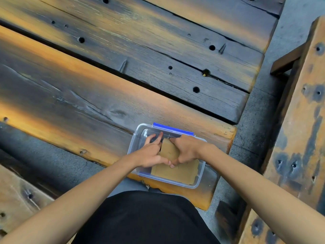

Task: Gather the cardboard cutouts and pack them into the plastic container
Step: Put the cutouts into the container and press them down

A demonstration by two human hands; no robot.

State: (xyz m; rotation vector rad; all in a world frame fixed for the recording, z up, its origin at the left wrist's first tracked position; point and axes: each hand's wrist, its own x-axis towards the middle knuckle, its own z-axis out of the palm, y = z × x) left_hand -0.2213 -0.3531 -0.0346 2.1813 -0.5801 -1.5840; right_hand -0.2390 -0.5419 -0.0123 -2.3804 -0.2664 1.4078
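Observation:
A clear plastic container (pixel 199 182) with blue latches sits on the near edge of a dark wooden table. Brown cardboard cutouts (pixel 177 171) lie inside it, the larger flat piece toward me and a smaller piece (pixel 169 150) between my hands. My left hand (pixel 152 154) reaches into the container's left side, fingers spread downward on the contents. My right hand (pixel 187 149) is curled over the smaller cardboard piece, pressing or gripping its right edge. Both thumbs meet near the container's middle.
The table (pixel 105 95) is made of heavy charred planks with gaps and holes. A wooden bench (pixel 297 138) runs along the right, with grey concrete floor (pixel 260 110) between. Another bench plank (pixel 15 196) lies at lower left. My dark clothing fills the bottom centre.

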